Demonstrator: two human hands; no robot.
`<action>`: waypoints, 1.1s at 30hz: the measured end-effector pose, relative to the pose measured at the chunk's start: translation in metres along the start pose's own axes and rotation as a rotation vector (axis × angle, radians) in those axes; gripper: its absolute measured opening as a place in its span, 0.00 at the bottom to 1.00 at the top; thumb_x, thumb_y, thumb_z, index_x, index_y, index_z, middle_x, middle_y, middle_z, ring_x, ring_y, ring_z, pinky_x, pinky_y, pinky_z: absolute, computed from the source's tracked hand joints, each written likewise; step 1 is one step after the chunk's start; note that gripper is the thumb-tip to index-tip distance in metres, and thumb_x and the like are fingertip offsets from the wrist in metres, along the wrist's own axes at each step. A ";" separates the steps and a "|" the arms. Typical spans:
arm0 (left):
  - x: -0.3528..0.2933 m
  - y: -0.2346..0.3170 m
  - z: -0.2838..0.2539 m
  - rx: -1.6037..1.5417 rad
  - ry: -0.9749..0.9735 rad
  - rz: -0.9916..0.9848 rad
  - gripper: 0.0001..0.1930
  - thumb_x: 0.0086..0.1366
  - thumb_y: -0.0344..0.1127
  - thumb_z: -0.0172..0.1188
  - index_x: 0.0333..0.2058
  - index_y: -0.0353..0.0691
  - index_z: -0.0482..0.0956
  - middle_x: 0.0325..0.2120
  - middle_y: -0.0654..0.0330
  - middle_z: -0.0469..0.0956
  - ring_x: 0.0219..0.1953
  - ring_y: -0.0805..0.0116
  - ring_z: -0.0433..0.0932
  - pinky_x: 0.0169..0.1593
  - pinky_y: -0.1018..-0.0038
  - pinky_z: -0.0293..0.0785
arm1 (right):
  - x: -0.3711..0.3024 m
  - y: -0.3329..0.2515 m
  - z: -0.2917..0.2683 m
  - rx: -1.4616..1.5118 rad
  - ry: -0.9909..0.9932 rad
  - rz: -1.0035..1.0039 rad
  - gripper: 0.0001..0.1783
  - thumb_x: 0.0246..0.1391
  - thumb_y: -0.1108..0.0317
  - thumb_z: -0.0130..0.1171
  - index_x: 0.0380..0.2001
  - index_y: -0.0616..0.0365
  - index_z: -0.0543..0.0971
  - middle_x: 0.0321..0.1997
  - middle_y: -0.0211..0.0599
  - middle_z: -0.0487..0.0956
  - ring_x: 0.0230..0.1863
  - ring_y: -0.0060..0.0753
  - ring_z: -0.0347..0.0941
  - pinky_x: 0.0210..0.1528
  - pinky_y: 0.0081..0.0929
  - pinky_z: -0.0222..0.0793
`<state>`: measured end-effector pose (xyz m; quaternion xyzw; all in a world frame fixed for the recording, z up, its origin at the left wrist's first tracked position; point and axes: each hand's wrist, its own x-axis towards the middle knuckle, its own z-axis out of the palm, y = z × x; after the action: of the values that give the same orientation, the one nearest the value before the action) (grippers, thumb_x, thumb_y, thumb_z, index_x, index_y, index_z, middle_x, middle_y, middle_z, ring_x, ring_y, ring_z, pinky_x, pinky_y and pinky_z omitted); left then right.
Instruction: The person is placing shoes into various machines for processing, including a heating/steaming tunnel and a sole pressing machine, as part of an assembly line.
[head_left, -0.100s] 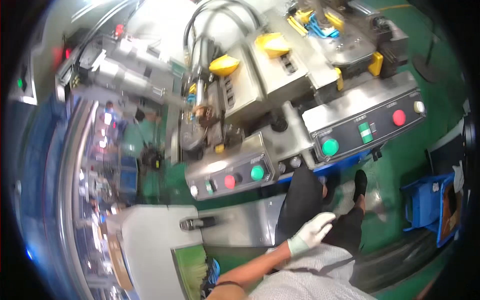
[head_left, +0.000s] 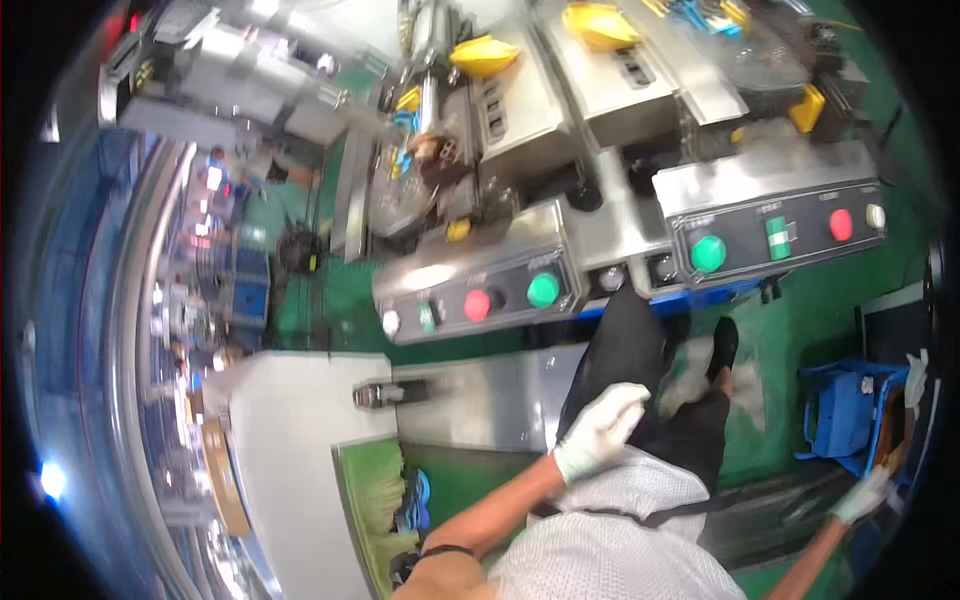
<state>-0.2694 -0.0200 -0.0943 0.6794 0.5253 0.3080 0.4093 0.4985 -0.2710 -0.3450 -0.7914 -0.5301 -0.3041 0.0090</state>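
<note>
A person in a pale patterned top (head_left: 620, 545) and black trousers (head_left: 615, 350) is beside a metal machine, both hands in white gloves. The left hand (head_left: 600, 432) is in front of the waist, over the dark trousers, its fingers loosely stretched out and close to one another. The right hand (head_left: 863, 497) reaches out to the far right, just beside a blue stool (head_left: 840, 425) with a brown panel (head_left: 899, 432). That side is blurred, so I cannot tell whether its fingers are apart, together or clamped on something; it may be touching the panel. The stool is on the green floor (head_left: 770, 345), well apart from the machine. Ahead, two control boxes, one on the left (head_left: 455, 322) and one on the right (head_left: 745, 262), carry green, red and white buttons. To the left is a white worktop (head_left: 300, 430), with a black-handled object (head_left: 385, 394) at its edge.
</note>
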 end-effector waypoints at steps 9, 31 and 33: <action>-0.286 -0.183 -0.188 0.630 0.524 -0.565 0.09 0.64 0.36 0.66 0.39 0.38 0.81 0.36 0.49 0.80 0.41 0.48 0.80 0.47 0.61 0.77 | 0.140 -0.533 -0.300 1.751 -0.798 0.113 0.34 0.67 0.74 0.53 0.73 0.61 0.59 0.77 0.41 0.61 0.70 0.43 0.67 0.71 0.37 0.62; -0.383 -0.186 -0.184 0.403 0.165 -1.210 0.36 0.53 0.64 0.69 0.43 0.32 0.80 0.44 0.43 0.81 0.49 0.43 0.81 0.55 0.53 0.75 | 0.185 -0.645 -0.448 1.512 -1.246 -0.482 0.36 0.60 0.69 0.62 0.69 0.66 0.64 0.65 0.49 0.73 0.60 0.37 0.75 0.62 0.34 0.71; -0.341 -0.151 -0.177 0.260 0.259 -1.156 0.40 0.53 0.66 0.68 0.48 0.31 0.81 0.45 0.41 0.82 0.51 0.43 0.80 0.56 0.55 0.75 | 0.188 -0.675 -0.471 1.591 -1.449 -0.559 0.36 0.60 0.66 0.64 0.69 0.65 0.64 0.64 0.51 0.73 0.60 0.39 0.75 0.62 0.36 0.72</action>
<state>-0.5777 -0.2914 -0.1394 0.2854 0.8881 0.0493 0.3570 -0.2465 0.0221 -0.0770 -0.4032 -0.6136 0.6656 0.1334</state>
